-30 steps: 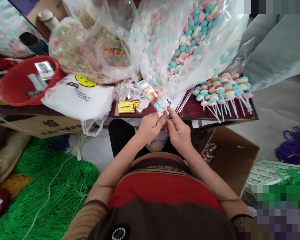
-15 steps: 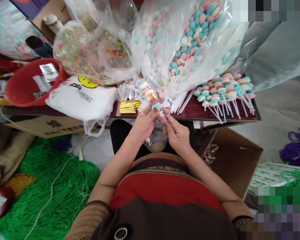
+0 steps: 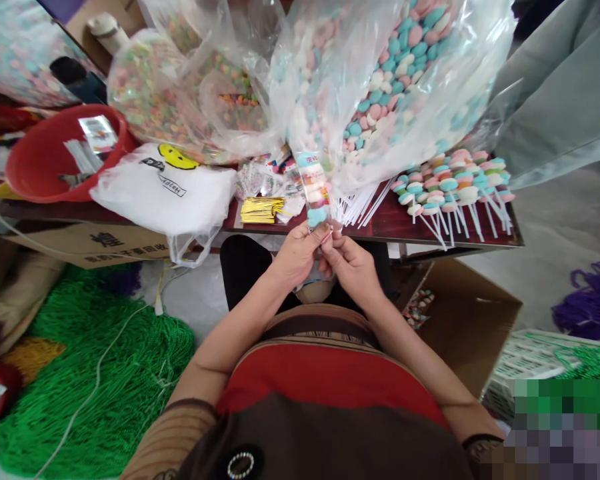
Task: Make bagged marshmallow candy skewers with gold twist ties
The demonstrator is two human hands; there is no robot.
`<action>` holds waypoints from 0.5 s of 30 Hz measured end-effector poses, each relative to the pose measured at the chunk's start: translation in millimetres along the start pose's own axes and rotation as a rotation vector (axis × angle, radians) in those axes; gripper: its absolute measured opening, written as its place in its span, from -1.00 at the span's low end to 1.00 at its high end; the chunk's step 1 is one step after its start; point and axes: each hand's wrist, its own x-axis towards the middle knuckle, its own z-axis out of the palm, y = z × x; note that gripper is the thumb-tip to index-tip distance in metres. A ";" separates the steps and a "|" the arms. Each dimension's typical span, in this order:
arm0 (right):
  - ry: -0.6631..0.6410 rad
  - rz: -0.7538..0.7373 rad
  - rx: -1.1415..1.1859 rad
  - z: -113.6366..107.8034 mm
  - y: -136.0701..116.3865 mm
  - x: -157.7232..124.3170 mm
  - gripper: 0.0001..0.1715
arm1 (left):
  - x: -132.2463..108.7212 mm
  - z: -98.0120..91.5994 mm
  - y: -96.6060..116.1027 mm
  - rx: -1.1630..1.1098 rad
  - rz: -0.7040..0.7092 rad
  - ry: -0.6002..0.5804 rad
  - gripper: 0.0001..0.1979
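Note:
My left hand (image 3: 296, 255) and my right hand (image 3: 351, 265) meet just below the edge of a dark red table (image 3: 400, 223). Both pinch the lower end of a candy skewer (image 3: 314, 189) wrapped in a clear sleeve. The skewer stands nearly upright, with pastel round candies stacked along it. My fingers are closed round its base, where the sleeve gathers. Behind it lie loose white sticks (image 3: 363, 200).
On the table are big clear bags of pastel candies (image 3: 380, 87), a row of finished skewers (image 3: 450, 187), gold twist ties (image 3: 260, 209), a white smiley bag (image 3: 165, 190) and a red basin (image 3: 63, 157). An open cardboard box (image 3: 460, 313) sits at my right, green netting (image 3: 100, 373) at my left.
The wrapped skewer has swung from leaning up-left to nearly upright. My two hands have drawn closer together at its base.

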 end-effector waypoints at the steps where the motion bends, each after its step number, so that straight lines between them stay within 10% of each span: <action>1: -0.076 0.003 -0.071 -11.4 -3.9 2.3 -0.53 | -1.5 -1.8 2.3 0.003 0.002 -0.028 -0.48; 5: 0.030 -0.084 0.031 -47.9 -23.6 12.3 -0.54 | -11.6 -1.5 3.3 -0.037 -0.165 -0.314 -0.55; 9: -0.249 0.004 0.322 -44.2 -37.3 17.5 -0.22 | -18.3 6.8 -11.5 -0.118 -0.377 -0.567 -0.50; 12: -0.172 0.041 0.365 -26.4 -35.6 21.2 -0.41 | -14.8 7.5 -18.7 0.050 -0.276 -0.486 -0.52; 15: 0.137 -0.055 0.316 -8.0 -23.9 28.8 -0.58 | -5.3 4.4 -18.7 0.534 0.004 -0.166 -0.74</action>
